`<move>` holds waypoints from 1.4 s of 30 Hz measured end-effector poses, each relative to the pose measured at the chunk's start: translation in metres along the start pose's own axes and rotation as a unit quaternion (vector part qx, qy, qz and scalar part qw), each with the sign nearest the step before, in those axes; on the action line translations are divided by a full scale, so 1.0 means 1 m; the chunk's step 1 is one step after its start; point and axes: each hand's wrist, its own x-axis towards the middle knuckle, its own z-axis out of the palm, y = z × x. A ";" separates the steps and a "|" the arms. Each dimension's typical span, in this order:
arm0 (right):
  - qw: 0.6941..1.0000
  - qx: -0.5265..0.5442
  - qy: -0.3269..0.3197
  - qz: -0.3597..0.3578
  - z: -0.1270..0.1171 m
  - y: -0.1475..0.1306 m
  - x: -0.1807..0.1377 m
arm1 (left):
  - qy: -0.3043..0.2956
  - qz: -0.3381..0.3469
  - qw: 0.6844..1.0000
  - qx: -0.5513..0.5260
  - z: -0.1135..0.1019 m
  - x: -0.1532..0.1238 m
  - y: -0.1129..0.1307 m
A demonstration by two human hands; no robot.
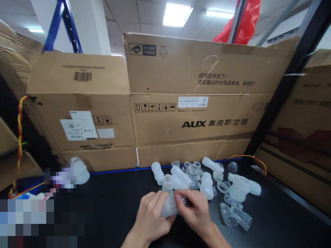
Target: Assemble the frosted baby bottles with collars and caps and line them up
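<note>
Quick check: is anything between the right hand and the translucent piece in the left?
Nothing visible: the right hand has its thumb against the translucent piece in the left hand. The nearest frosted part sits just beyond them, not between.

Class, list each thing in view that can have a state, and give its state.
Left hand: closed around a translucent piece.
Right hand: thumb and fingers gripping the piece's end.
Translucent piece: held between both hands.
Rightmost clear tube: lying on its side, unheld.
Cardboard: standing behind the loose parts, creased.
Large ceiling light: lit.
Red plastic: wrinkled.
Red-yellow wire: twisted.
</note>
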 end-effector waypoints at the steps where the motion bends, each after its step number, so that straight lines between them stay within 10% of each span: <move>1: 0.998 -0.004 0.043 0.042 -0.009 0.004 0.006 | 0.013 -0.010 1.000 0.017 -0.001 -0.003 -0.006; 6: 0.927 -0.047 0.315 0.198 -0.062 0.057 0.032 | 0.069 -0.102 0.990 0.070 -0.009 -0.018 -0.039; 13: 0.971 -0.217 -0.024 0.094 -0.041 0.098 0.013 | 0.061 -0.077 0.993 0.069 -0.008 -0.018 -0.043; 17: 0.985 -0.165 -0.019 0.045 -0.021 0.060 0.005 | 0.053 -0.052 0.994 0.082 -0.008 -0.017 -0.038; 25: 0.942 -0.045 -0.322 0.085 0.015 -0.013 -0.022 | 0.024 0.050 0.997 0.057 -0.001 -0.016 -0.021; 32: 0.932 0.057 -0.346 0.093 -0.003 -0.002 -0.007 | 0.002 0.049 0.999 0.007 -0.007 -0.005 -0.012; 42: 0.960 -0.081 -0.246 -0.108 -0.007 0.000 0.003 | -0.006 0.116 0.992 0.042 -0.015 0.012 -0.035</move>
